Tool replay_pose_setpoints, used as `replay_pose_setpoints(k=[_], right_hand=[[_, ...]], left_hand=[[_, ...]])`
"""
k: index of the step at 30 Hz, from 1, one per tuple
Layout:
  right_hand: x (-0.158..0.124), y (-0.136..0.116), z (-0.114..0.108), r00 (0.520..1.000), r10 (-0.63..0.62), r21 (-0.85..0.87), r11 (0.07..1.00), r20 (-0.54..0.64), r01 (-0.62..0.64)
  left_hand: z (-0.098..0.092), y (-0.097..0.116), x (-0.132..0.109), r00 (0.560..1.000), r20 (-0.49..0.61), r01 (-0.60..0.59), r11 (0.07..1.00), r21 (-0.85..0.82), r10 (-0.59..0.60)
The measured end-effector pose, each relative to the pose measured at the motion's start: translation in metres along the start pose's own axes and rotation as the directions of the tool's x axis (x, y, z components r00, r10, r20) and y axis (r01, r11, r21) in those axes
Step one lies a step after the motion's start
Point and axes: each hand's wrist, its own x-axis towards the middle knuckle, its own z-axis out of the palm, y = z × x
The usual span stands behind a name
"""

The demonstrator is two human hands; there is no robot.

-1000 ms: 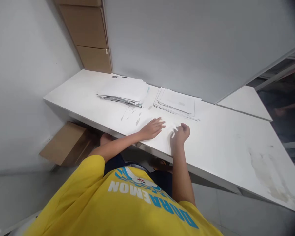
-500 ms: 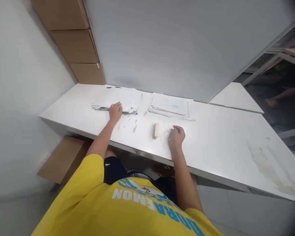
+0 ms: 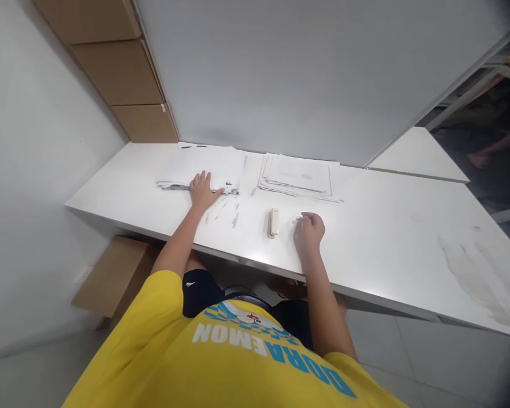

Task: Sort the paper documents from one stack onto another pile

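Note:
My left hand lies on the front edge of the left stack of paper sheets, with fingers spread and thumb stretched to the right. The edges of that stack are uneven. My right hand rests on the table with its fingers curled and the thumb and forefinger close together; whatever may be between them is too small to make out. Between the two hands, nearer the right one, a small cream stapler lies apart from both. Beyond it sits a second stack of paper sheets, untouched.
The white table has dark marks near the left stack and a stained patch at the right. Cardboard boxes are piled at the back left, and another box is below the table. Another person's arm shows at far right.
The fingers of my left hand have spread on the paper stack, and its thumb has moved out to the right. My right hand stays curled in nearly the same place. The view has shifted slightly.

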Motion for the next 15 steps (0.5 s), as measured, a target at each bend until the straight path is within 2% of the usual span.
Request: replay_pose_setpoints(k=[3, 9, 15], right_hand=[[-0.0004, -0.006, -0.0008, 0.998, 0.027, 0.001, 1.0, -0.051, -0.027], [-0.0008, -0.01, -0.0018, 0.999, 0.007, -0.023, 1.0, -0.043, -0.008], [-0.0016, -0.0117, -0.0023, 0.999, 0.003, -0.025, 1.0, -0.042, -0.004]], left_hand=[[0.0014, 0.0014, -0.0001, 1.0, -0.015, 0.0, 1.0, -0.018, -0.001], [0.0036, -0.0001, -0.0003, 0.998, -0.057, -0.005, 0.998, -0.065, 0.001], [0.0053, -0.0059, -0.0011, 0.994, -0.109, -0.024, 0.972, -0.234, -0.002]])
